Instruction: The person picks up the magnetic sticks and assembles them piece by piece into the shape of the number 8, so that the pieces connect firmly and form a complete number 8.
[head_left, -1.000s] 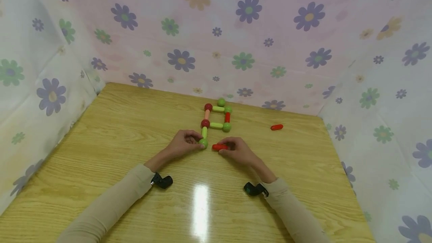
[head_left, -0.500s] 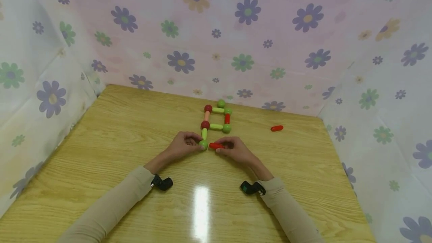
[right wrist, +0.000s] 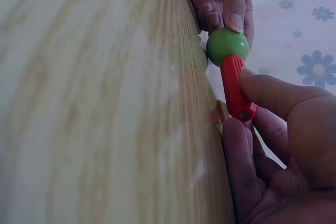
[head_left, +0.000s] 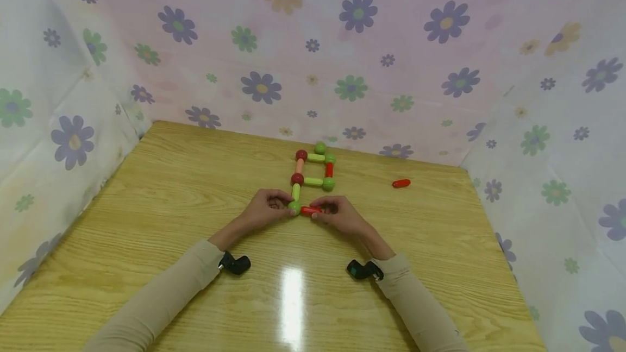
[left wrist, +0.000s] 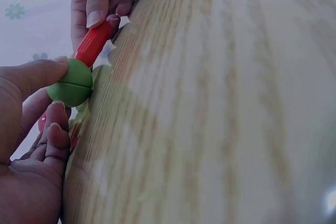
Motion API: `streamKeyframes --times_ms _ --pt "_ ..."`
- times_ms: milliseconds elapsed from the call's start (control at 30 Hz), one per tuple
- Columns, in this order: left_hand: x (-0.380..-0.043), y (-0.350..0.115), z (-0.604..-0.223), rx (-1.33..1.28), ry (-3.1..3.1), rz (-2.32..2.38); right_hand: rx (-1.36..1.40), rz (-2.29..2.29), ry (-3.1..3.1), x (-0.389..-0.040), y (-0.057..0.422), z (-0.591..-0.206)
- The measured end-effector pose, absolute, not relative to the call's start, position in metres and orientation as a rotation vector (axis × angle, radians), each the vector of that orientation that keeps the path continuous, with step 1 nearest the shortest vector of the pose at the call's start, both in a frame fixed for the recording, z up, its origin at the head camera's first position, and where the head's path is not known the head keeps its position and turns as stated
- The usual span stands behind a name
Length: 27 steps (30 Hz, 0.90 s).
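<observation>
My left hand (head_left: 264, 212) pinches a green ball (left wrist: 73, 83) between thumb and fingers at the structure's near end. Between the thumb and fingers of my right hand (head_left: 344, 218) is a red rod (right wrist: 236, 90), whose far end meets that ball. A yellow-green rod (head_left: 295, 193) runs from the ball back to a dark red ball (head_left: 297, 178). Beyond it lies a square of rods and balls, with an orange rod (head_left: 300, 167) on the left and another red rod (head_left: 330, 170) on the right.
A loose red rod (head_left: 401, 183) lies on the wooden table (head_left: 195, 162) to the right. One more green ball (head_left: 320, 148) sits behind the square's far right corner, near the flowered backdrop (head_left: 313, 58). Flowered cloth also stands along both sides.
My right hand has moved left with the red rod, closing the gap to the green ball until they touch. The left hand has kept its hold on the ball.
</observation>
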State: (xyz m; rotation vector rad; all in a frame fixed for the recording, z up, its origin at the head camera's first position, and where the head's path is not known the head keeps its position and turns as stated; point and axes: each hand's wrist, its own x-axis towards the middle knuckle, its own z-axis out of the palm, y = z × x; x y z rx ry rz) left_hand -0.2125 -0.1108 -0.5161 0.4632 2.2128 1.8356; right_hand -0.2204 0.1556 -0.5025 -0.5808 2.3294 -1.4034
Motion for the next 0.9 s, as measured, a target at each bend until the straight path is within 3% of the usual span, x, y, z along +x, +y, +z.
streamKeyframes --times_ms 533,900 --pt "-0.212 -0.110 -0.515 0.464 2.205 1.853 -0.538 -1.453 2.292 -0.224 0.163 -0.507" --pt "-0.212 -0.109 -0.515 0.459 2.204 1.861 -0.518 -1.488 2.273 -0.209 0.155 -0.476"
